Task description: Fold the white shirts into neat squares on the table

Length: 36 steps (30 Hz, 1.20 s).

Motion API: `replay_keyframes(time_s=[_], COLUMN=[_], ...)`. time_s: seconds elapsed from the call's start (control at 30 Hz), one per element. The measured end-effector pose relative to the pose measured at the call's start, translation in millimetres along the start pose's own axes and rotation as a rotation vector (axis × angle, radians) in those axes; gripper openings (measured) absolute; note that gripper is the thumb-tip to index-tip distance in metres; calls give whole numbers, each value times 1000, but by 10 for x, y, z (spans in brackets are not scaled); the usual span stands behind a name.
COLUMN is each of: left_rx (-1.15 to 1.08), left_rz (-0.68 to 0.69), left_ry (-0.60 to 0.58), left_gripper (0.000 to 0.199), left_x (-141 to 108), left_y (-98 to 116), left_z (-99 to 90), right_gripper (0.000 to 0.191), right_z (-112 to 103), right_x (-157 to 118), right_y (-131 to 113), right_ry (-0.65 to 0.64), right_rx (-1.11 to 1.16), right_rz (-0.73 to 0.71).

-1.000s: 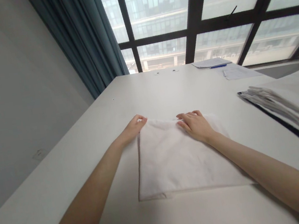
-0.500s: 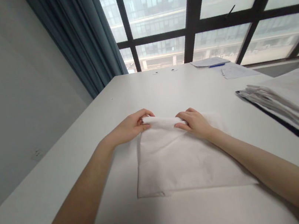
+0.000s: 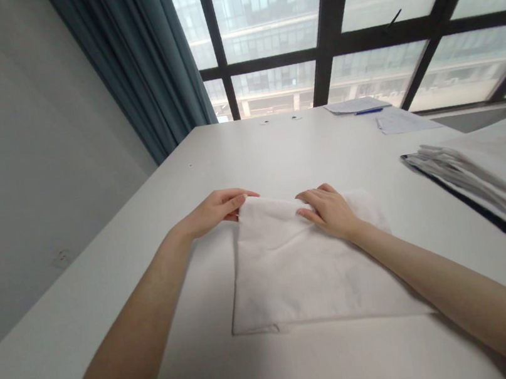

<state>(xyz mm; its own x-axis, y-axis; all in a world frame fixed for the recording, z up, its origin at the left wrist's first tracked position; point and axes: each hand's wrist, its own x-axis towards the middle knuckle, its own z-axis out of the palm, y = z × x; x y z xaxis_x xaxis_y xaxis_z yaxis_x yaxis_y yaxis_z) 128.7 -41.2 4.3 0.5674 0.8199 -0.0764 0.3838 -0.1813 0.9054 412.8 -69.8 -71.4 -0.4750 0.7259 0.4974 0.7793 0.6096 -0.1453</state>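
Note:
A folded white cloth (image 3: 294,272) lies on the white table in front of me, its near edge running roughly straight across. My left hand (image 3: 218,210) pinches the cloth's far left corner between thumb and fingers, slightly raised from the tabletop. At the middle of the far edge, my right hand (image 3: 327,209) grips the cloth, thumb on the near side and fingers curled over the far side. My right forearm passes over the cloth's right part and hides some of it.
To the right sits a stack of folded white cloths (image 3: 503,177) on something dark and flat. Paper sheets (image 3: 407,121) and a blue pen (image 3: 369,111) lie at the table's (image 3: 248,158) far right. Beyond stand a blue curtain (image 3: 134,61) and windows; a grey wall is on the left.
My left thumb has moved from below the rolled edge to on top of the corner, and the far left edge now lies flatter. My right hand has barely moved.

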Motion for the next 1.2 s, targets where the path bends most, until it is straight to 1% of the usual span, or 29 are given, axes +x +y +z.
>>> replay_keyframes(time_s=[0.07,0.13,0.2,0.27,0.33,0.4,0.5,0.57,0.67,0.77,0.83,0.9,0.97,1.03,1.1,1.2], left_rx=[7,39,82,116,143,198,370,485,600,704,758,791,848,927,965,925], left_rz=[-4,-3,-14,-39,-59,-32,49,50,8,-50,-88,-111,-133,-155,-148,-83], left_ry=[10,23,54,97,149,186,178,152,128,162,198,205,185,163,148,87], left_gripper=[53,51,49,48,47,50,50,46,43,40,40,40,40,43,46,47], left_x=[3,19,53,102,155,196,218,215,214,236,250,251,234,208,188,189], left_y=[-14,-37,-91,-172,-250,-283,-227,-164,-139,-230,-306,-340,-312,-232,-139,-61], left_z=[-8,-12,-13,-7,12,50,129,176,206,188,160,128,112,136,212,387], right_gripper=[53,49,49,50,51,53,56,57,53,48,48,48,46,43,42,43], right_z=[-3,-7,-10,-9,-5,-4,-16,-35,-78,-144,-190,-220,-224,-206,-179,-143], right_x=[-1,5,12,18,20,18,12,10,20,43,56,61,60,58,61,69], right_y=[9,27,53,76,81,57,-7,-33,2,106,175,217,222,191,140,63], right_ry=[-32,-69,-105,-129,-119,-83,-35,-32,-92,-198,-262,-302,-306,-280,-235,-173], right_rx=[10,-7,-49,-105,-166,-224,-273,-276,-246,-227,-232,-227,-217,-215,-219,-218], right_rz=[19,69,118,135,122,90,28,-7,4,108,173,188,154,99,49,-24])
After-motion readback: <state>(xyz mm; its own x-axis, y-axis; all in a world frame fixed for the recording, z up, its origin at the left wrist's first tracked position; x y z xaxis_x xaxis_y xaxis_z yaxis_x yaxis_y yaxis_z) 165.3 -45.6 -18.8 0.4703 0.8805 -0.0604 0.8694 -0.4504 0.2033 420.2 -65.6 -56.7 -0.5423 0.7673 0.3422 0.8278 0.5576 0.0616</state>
